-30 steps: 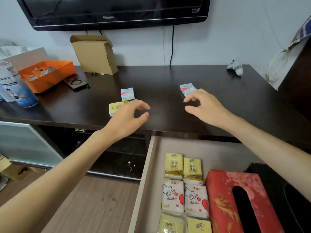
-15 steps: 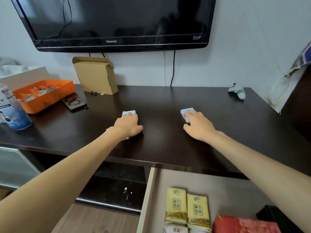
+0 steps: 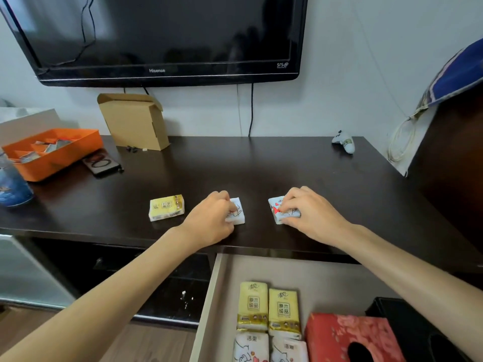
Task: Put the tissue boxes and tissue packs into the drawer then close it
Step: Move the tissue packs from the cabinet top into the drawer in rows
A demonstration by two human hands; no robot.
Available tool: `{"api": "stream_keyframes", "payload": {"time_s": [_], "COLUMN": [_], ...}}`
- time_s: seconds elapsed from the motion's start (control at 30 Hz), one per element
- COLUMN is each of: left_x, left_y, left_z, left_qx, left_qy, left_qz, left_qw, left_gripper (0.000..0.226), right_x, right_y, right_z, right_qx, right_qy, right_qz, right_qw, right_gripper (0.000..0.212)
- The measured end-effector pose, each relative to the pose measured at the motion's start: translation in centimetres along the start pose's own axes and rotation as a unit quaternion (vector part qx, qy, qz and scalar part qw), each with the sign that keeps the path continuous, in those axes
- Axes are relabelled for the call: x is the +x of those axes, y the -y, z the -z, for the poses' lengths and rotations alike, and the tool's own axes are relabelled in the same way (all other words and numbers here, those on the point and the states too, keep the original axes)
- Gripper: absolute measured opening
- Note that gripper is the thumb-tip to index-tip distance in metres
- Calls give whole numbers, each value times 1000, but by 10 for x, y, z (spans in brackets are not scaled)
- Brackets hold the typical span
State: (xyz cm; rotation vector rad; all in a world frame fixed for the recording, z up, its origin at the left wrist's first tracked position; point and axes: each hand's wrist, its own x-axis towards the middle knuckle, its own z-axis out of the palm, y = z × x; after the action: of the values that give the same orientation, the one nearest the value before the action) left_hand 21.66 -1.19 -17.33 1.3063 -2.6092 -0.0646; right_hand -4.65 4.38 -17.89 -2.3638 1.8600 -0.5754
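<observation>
Two small white tissue packs lie on the dark cabinet top (image 3: 261, 165). My left hand (image 3: 209, 220) is closed on the left white pack (image 3: 238, 214), and my right hand (image 3: 311, 215) is closed on the right white pack (image 3: 279, 211). A yellow tissue pack (image 3: 166, 207) lies free to the left of my left hand. Below the cabinet edge the drawer (image 3: 209, 296) stands open. It holds two yellow packs (image 3: 268, 307), two white packs (image 3: 269, 348), a red tissue box (image 3: 339, 338) and a black box (image 3: 407, 325).
An orange tray (image 3: 52, 152) of sachets, a blue can (image 3: 11, 186), a black phone-like item (image 3: 103, 163) and a cardboard box (image 3: 134, 121) stand at the back left. A white controller (image 3: 345, 143) lies at the back right. A television (image 3: 162, 37) hangs above.
Both hands reached out to the two white packs, closed on them and drew them nearer the front edge. The yellow pack, hidden under my left hand before, is uncovered.
</observation>
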Motion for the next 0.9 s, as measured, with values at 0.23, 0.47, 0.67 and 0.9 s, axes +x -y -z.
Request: {"api": "stream_keyframes", "payload": {"time_s": [0.23, 0.47, 0.67, 0.9], "left_x": [11, -12, -88, -193], "left_y": [2, -16, -49, -78], "left_z": [15, 32, 54, 28], "left_qx": [-65, 34, -93, -121], "left_qy": [84, 83, 40, 112], "left_qz": [65, 5, -72, -155], "left_qw": [992, 996, 992, 974], "left_gripper": [36, 28, 34, 43], "right_x": [6, -20, -91, -198], "right_y": [9, 24, 67, 103], "right_z": [12, 26, 31, 23], "right_qx": [112, 92, 246, 167], "right_qy": [69, 39, 8, 168], "right_qz": [-70, -46, -23, 26], "right_qw": [989, 994, 969, 971], "right_gripper": [26, 25, 29, 35]}}
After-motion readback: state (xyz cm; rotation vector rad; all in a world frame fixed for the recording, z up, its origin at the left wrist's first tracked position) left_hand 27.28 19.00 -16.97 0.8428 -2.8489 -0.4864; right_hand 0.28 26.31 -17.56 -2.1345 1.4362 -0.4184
